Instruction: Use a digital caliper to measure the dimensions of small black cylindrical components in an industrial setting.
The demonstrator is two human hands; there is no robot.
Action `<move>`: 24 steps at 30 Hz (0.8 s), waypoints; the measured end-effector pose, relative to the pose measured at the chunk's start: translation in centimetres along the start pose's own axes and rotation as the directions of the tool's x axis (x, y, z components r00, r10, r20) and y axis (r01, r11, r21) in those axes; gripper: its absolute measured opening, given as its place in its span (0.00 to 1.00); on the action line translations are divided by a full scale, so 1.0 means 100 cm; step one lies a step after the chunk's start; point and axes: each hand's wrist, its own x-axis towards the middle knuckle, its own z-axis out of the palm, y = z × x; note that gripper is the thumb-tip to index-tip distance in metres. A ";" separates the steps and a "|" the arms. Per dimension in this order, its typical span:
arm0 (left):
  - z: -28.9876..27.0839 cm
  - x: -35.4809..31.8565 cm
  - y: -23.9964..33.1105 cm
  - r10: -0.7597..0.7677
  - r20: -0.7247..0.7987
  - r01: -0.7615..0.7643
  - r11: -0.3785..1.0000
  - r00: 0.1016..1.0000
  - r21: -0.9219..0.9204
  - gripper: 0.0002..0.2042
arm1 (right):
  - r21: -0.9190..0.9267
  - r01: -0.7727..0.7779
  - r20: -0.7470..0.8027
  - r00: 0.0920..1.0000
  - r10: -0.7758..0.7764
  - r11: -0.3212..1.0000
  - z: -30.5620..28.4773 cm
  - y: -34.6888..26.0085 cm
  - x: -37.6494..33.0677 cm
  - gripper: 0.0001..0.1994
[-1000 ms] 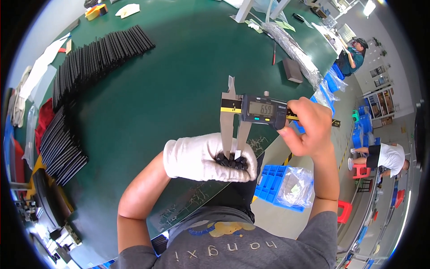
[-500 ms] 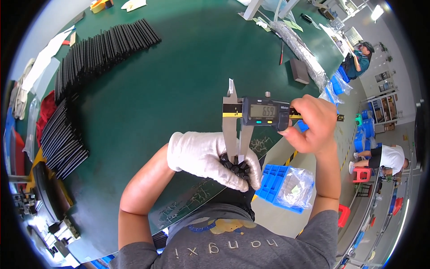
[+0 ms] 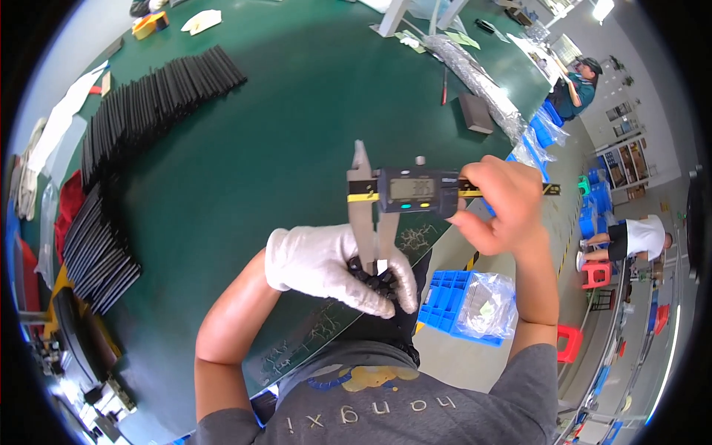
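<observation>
My left hand (image 3: 315,263), in a white glove, is closed around a bunch of thin black rods (image 3: 376,282), whose ends show between thumb and fingers. My bare right hand (image 3: 504,204) grips a digital caliper (image 3: 411,191) by its beam, to the right of the display. The caliper lies level, its long jaws pointing down into the gloved hand. Their tips reach the rod ends; whether they pinch one rod is too small to tell.
Many black rods (image 3: 159,107) lie in a curved row on the green table (image 3: 282,133), beside a darker stack (image 3: 100,252). A brown block (image 3: 475,113) and wrapped roll (image 3: 475,74) lie at the far right. Blue crates (image 3: 452,300) stand below the edge. Two people are farther off.
The whole view has shifted, so the table and both hands sit farther left in the picture. The caliper's display has changed. Both hands keep their hold.
</observation>
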 end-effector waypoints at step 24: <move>0.002 0.001 -0.002 0.063 -0.041 -0.058 0.993 0.997 0.105 0.12 | -0.039 0.061 0.002 0.998 -0.061 0.997 -0.003 -0.002 0.017 0.21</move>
